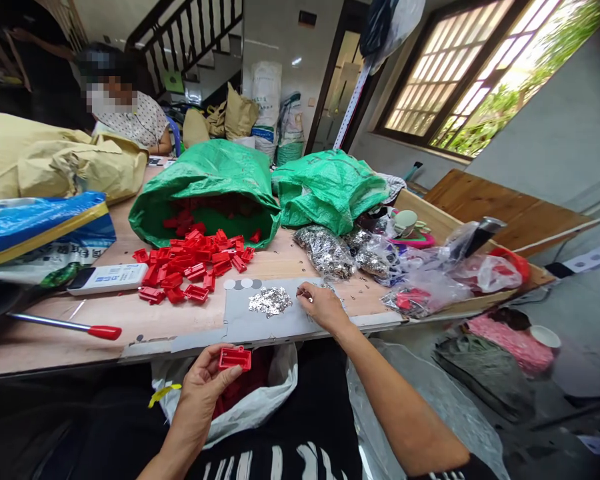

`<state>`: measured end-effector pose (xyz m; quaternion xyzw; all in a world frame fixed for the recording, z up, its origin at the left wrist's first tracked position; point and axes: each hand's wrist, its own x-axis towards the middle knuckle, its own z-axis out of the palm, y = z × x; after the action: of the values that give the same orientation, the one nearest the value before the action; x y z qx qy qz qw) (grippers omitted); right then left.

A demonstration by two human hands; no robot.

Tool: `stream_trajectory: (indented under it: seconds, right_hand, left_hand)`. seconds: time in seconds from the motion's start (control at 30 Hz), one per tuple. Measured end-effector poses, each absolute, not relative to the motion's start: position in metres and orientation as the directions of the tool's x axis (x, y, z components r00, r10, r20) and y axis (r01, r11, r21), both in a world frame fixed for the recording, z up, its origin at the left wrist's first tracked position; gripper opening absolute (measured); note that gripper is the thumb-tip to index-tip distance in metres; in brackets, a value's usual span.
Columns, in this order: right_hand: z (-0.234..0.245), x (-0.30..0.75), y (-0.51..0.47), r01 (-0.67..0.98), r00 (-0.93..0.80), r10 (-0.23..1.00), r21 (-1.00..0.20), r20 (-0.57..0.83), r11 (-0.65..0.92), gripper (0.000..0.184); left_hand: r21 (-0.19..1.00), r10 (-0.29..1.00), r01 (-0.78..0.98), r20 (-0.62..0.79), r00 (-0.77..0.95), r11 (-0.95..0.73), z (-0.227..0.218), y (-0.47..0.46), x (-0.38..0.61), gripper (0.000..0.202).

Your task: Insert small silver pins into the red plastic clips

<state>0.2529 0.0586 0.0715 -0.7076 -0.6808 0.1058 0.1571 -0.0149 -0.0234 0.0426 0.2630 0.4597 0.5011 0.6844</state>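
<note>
My left hand [205, 380] pinches a small red plastic case [235, 359], its hollow side turned up, just in front of the table edge. Over the grey sheet [237, 327] my right hand [323, 305] has its thumb and fingertips pressed together; what is between them is too small to make out. A heap of small silvery metal pieces [270, 301] lies on the sheet, left of my right hand. More red cases [180, 267] are piled on the table, spilling from the mouth of a green woven sack [215, 167].
Another green sack [330, 190] and clear bags of metal parts [327, 252] stand behind. A white bag [280, 387] with red cases hangs below the edge. Left are a white boxed device [110, 279] and a red-tipped lever [105, 332]. Across the table sits a person [130, 117].
</note>
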Motion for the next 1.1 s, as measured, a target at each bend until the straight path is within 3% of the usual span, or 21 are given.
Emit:
stream_trajectory:
  seconds: [0.07,0.23,0.4,0.77,1.1]
  right_hand:
    - [0.071,0.253,0.055,0.901,0.021,0.998,-0.433,0.06,0.007,0.016]
    - [0.067,0.247,0.052,0.669,-0.048,0.997,-0.738,0.066,0.081,0.01]
    - [0.076,0.226,0.041,0.499,-0.114,0.99,-0.857,0.08,0.127,0.012]
    - [0.106,0.169,0.004,0.517,-0.402,0.912,-0.801,0.084,0.301,0.005]
    - [0.089,0.162,0.002,0.561,-0.461,0.849,-0.657,0.258,0.504,0.014]
  left_hand:
    - [0.848,0.943,-0.422,-0.325,0.066,0.321,0.039,-0.021,-0.015,0.045]
    - [0.912,0.973,-0.346,-0.23,0.014,0.22,0.038,-0.017,-0.014,0.042]
    - [0.95,0.987,-0.279,-0.155,-0.03,0.14,0.044,-0.016,-0.013,0.038]
    - [0.998,0.999,-0.063,0.027,-0.028,-0.028,0.049,-0.015,-0.012,0.033]
    - [0.957,0.974,0.181,0.219,0.053,-0.225,0.04,-0.017,-0.015,0.032]
